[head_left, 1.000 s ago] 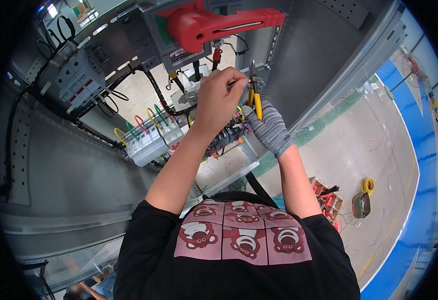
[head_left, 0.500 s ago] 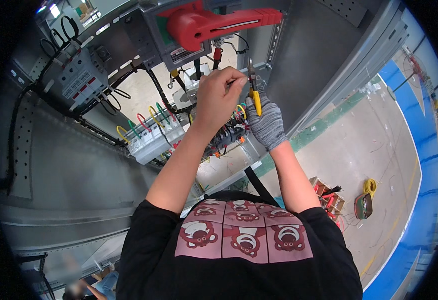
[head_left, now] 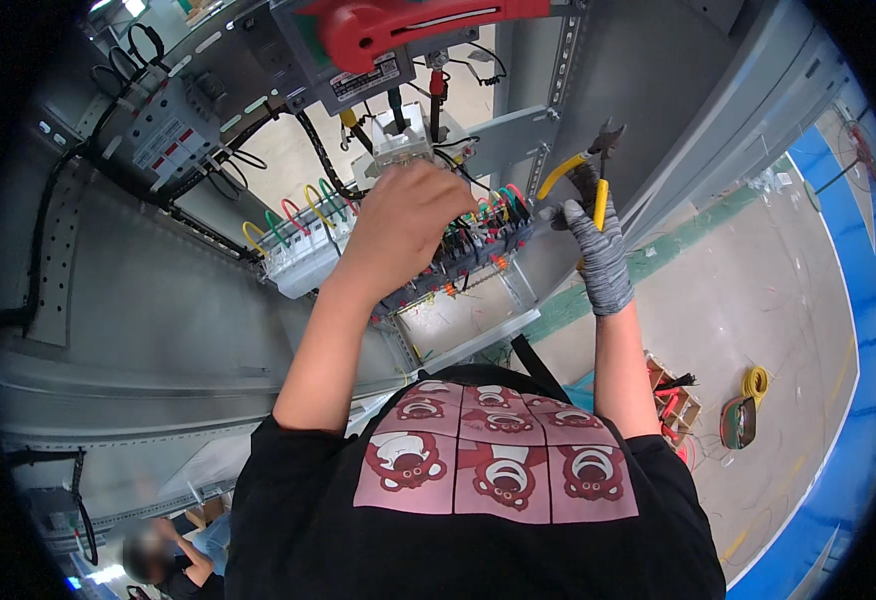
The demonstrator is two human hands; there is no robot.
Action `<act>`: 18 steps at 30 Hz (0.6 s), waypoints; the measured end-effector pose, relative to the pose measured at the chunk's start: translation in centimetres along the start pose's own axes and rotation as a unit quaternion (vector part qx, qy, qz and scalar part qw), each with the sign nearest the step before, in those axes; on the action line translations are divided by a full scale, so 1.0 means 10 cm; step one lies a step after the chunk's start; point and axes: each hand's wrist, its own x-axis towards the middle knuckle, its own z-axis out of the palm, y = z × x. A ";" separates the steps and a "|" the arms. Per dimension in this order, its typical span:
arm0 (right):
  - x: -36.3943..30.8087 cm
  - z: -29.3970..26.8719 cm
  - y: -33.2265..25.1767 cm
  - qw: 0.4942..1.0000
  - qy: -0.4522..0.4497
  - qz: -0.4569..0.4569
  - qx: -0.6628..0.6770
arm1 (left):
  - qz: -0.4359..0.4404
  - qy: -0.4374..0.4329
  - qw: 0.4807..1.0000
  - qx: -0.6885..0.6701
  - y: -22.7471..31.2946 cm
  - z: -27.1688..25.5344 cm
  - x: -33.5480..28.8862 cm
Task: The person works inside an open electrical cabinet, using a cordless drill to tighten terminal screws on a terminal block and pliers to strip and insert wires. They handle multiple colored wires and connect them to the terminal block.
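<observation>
My bare left hand is over the wiring inside the grey metal cabinet, just below a pale block-shaped component. Its fingers are curled in, and whatever they may pinch is hidden. My right hand, in a grey knit glove, grips cutting pliers with yellow handles. Their handles are spread and the jaws point up, away from the wiring. Beneath and right of my left hand runs a row of dark terminals with coloured wires.
A large red rotary handle juts out above. White breakers with coloured wire loops lie left of my left arm. On the floor at right are a box of tools and a yellow coil. Another person is at lower left.
My right hand has drawn right with the pliers, away from my left hand, and their handles have spread. The left hand has moved slightly down and left. The view has shifted a little.
</observation>
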 end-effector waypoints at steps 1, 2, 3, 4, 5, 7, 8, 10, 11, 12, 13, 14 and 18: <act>-0.02 0.00 -0.01 1.000 0.010 -0.004 0.008 | 0.004 -0.018 1.000 0.021 0.03 0.02 0.01; -0.02 0.05 -0.07 1.000 0.016 -0.009 0.016 | 0.007 -0.034 0.998 0.046 0.06 0.03 0.03; -0.03 0.07 -0.11 0.999 0.023 -0.014 0.023 | 0.010 -0.051 0.996 0.070 0.09 0.03 0.05; -0.05 0.05 -0.12 1.000 -0.001 0.000 0.026 | 0.011 -0.080 0.992 0.092 0.10 0.03 0.06; -0.05 0.01 -0.15 0.999 -0.025 0.013 0.027 | 0.012 -0.107 0.987 0.115 0.11 0.02 0.09; -0.06 -0.02 -0.19 0.998 -0.047 0.030 0.028 | 0.017 -0.129 0.982 0.136 0.10 -0.01 0.16; -0.07 -0.02 -0.23 0.998 -0.043 0.034 0.025 | 0.022 -0.121 0.984 0.131 0.10 -0.02 0.22; -0.07 -0.04 -0.28 0.998 -0.046 0.035 0.031 | 0.007 -0.085 0.991 0.100 0.05 -0.05 0.33; -0.06 -0.04 -0.31 0.997 -0.052 0.032 0.038 | -0.012 -0.055 0.996 0.072 0.02 -0.06 0.39; -0.05 -0.04 -0.33 0.997 -0.059 0.028 0.046 | -0.031 -0.025 0.998 0.045 -0.01 -0.08 0.43; -0.04 -0.01 -0.33 0.997 -0.062 0.035 0.028 | -0.059 -0.004 0.998 0.021 -0.04 -0.08 0.47; -0.01 0.03 -0.33 0.997 -0.064 0.040 0.007 | -0.085 0.021 0.996 -0.004 -0.06 -0.06 0.51; 0.08 0.20 -0.27 0.994 -0.070 0.039 -0.073 | -0.158 0.099 0.979 -0.088 -0.04 0.11 0.55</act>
